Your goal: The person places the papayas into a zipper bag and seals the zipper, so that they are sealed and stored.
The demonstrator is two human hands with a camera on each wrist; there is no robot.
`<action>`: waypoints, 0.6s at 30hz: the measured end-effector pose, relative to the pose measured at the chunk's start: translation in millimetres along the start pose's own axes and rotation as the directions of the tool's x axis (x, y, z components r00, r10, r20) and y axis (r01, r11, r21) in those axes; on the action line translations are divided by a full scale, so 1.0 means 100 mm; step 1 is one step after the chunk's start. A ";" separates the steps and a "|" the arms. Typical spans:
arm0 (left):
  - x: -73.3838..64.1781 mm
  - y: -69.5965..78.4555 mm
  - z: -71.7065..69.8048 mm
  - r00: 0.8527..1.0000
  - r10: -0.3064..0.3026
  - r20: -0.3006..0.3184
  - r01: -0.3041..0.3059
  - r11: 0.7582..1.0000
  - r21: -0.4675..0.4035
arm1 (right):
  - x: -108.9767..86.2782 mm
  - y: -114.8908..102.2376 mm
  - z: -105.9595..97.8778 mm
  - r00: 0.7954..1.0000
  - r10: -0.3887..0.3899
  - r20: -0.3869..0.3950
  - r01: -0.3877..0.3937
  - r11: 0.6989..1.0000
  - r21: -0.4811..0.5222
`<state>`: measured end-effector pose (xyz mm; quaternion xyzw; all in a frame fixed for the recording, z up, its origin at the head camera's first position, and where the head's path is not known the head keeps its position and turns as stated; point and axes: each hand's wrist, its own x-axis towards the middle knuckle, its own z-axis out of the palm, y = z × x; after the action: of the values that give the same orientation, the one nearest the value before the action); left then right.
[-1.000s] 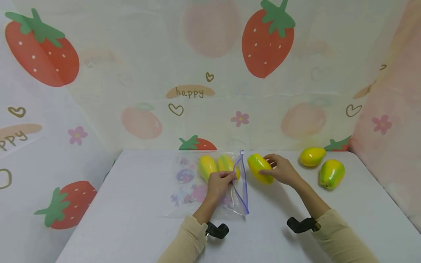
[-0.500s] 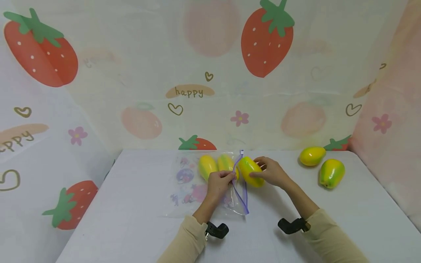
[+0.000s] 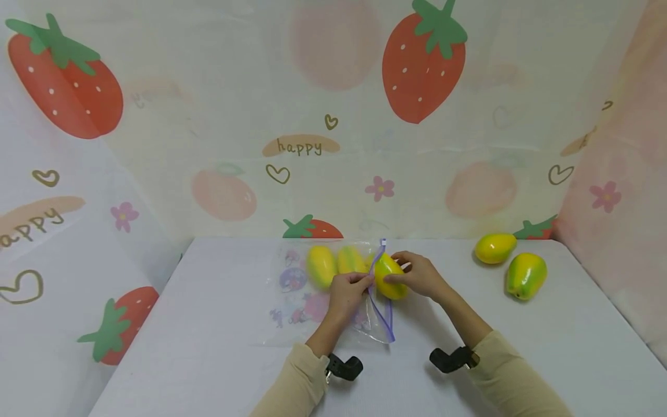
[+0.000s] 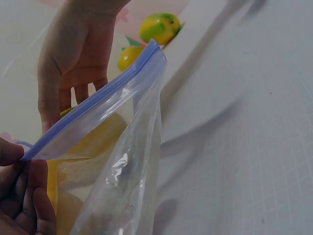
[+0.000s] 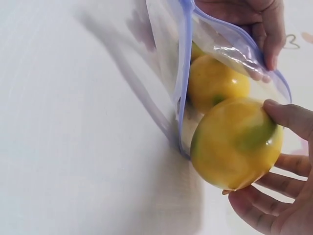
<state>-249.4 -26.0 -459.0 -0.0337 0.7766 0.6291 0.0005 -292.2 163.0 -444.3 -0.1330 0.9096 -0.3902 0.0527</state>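
A clear zip bag with purple edging and printed pictures lies on the table. My left hand pinches its rim between thumb and finger, keeping the mouth apart. Two yellow papayas sit inside, partly behind that hand. My right hand grips another yellow-green papaya by its outer end, thumb on one side and fingers on the other. The right wrist view shows this papaya partway into the mouth, close to a papaya inside. The left wrist view looks across the purple zip strip.
Two more papayas, one farther back and one nearer, lie at the back right of the white table. A strawberry-print cloth hangs behind and at both sides.
My right hand has moved left, carrying its papaya from beside the bag into the mouth. The papayas inside have shifted slightly left. My left hand stays at the rim.
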 end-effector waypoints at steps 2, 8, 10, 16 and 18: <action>-0.01 0.00 0.00 1.000 0.001 0.007 -0.001 1.000 -0.005 | 0.01 -0.01 0.02 1.000 0.000 0.000 0.000 1.000 0.011; -0.02 0.00 -0.01 1.000 0.015 0.019 -0.015 1.000 -0.016 | 0.04 -0.04 0.08 1.000 0.027 0.004 -0.027 0.999 0.024; -0.02 -0.01 0.00 1.000 0.017 0.020 -0.016 1.000 -0.019 | 0.05 -0.05 0.09 0.999 0.034 0.002 -0.034 0.999 0.029; -0.02 -0.01 0.00 1.000 0.008 0.017 -0.008 1.000 -0.026 | 0.06 -0.06 0.12 0.997 0.070 -0.010 -0.069 0.994 0.083; -0.02 0.00 0.00 1.000 0.002 0.016 -0.002 1.000 -0.030 | 0.07 -0.05 0.14 0.996 0.085 -0.002 -0.084 0.991 0.108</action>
<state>-247.7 -25.7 -459.4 -0.0277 0.7671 0.6409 0.0056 -295.2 147.8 -449.8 -0.0901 0.8921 -0.4367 0.0735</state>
